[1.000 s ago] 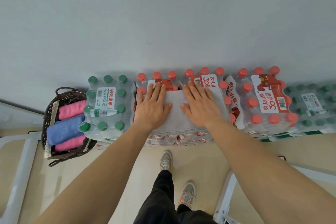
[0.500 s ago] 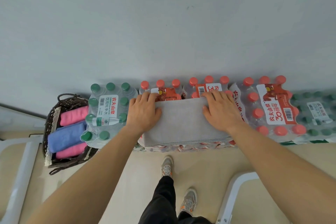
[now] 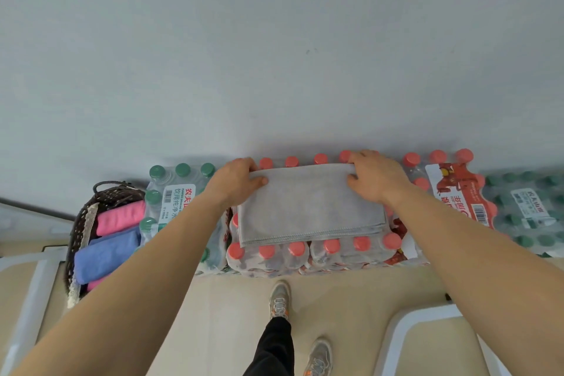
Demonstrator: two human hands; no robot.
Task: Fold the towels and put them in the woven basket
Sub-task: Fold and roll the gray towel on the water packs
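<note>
fingers (image 3: 245, 163) of the left hand (image 3: 235, 183) and right hand (image 3: 377, 178) pinch the grey towel (image 3: 308, 207) by its corners at the far edge of the bottle pack (image 3: 332, 256), likely to fold it nearward.

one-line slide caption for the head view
Left hand and right hand grip the far corners of a grey towel atop red-capped bottle packs, woven basket at left.

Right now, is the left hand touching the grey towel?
Touching. The head view shows the left hand pinching the far left corner of the grey towel, thumb on top.
</note>
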